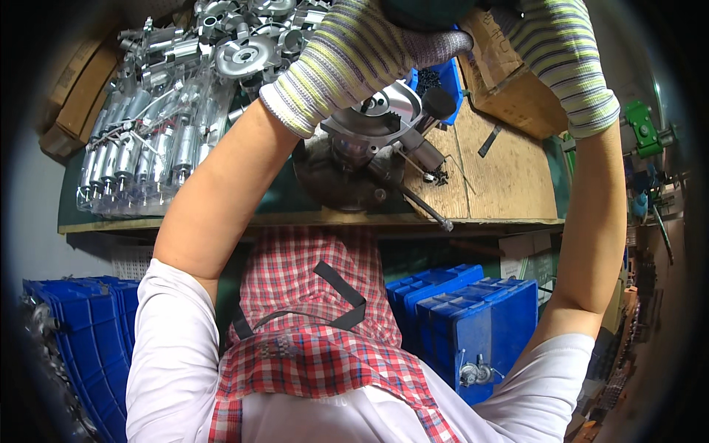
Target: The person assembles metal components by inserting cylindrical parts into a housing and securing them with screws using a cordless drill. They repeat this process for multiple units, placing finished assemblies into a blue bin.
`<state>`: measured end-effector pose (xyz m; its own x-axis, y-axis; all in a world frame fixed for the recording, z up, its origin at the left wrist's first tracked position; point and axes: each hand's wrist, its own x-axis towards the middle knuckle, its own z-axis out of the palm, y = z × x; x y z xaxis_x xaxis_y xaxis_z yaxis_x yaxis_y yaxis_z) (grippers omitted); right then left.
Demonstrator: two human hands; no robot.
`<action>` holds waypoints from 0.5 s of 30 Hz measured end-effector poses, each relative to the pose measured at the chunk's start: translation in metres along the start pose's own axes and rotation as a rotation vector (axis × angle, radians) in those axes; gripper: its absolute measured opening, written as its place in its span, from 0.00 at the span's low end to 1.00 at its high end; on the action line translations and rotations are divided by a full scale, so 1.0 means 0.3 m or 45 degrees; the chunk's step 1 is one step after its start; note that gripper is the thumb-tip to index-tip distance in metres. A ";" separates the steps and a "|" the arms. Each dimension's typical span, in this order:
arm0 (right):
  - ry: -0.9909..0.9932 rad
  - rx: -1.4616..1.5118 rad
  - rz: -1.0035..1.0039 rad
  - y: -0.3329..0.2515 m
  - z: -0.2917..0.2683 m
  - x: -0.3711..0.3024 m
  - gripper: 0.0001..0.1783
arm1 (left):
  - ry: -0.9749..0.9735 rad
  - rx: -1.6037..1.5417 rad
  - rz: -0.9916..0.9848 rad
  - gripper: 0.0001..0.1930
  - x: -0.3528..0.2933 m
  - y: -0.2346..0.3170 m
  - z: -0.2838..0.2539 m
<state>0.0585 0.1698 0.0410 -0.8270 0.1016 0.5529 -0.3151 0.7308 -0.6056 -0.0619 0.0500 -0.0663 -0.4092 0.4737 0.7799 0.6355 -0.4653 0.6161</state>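
Note:
Both my hands wear striped knit gloves and reach up to the top edge of the view. My left hand [369, 52] is closed round a dark teal rounded object [428, 12], its thumb lying along the underside; the upper part of this object is cut off. My right hand [565, 63] is at the top right beside a cardboard box [509, 81], its fingers out of view. Below my left hand, a silver metal housing [377, 122] with a round disc sits on a dark round fixture [347, 173] with a lever rod [428, 209].
Silver castings [247, 55] are heaped at the far left, behind bagged cylindrical motors [144, 148]. A blue bin [450, 81] holds black screws; more screws [439, 176] lie on the wooden board [509, 177]. Blue crates [480, 317] stand below the bench. Green machinery [642, 129] is at right.

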 end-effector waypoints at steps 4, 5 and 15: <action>-0.021 -0.008 -0.053 0.016 0.039 0.028 0.07 | -0.100 0.370 0.254 0.31 -0.006 -0.053 -0.043; -0.020 -0.029 -0.054 0.017 0.041 0.028 0.07 | -0.108 0.378 0.280 0.31 0.000 -0.056 -0.042; -0.132 -1.422 -0.747 -0.029 -0.001 -0.004 0.14 | -0.148 -0.087 -0.075 0.30 -0.051 0.027 -0.063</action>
<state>0.0624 0.1636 0.0456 -0.7449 -0.4464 0.4958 -0.1240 0.8229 0.5545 -0.0628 0.0247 -0.0710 -0.3632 0.5835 0.7264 0.5647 -0.4823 0.6698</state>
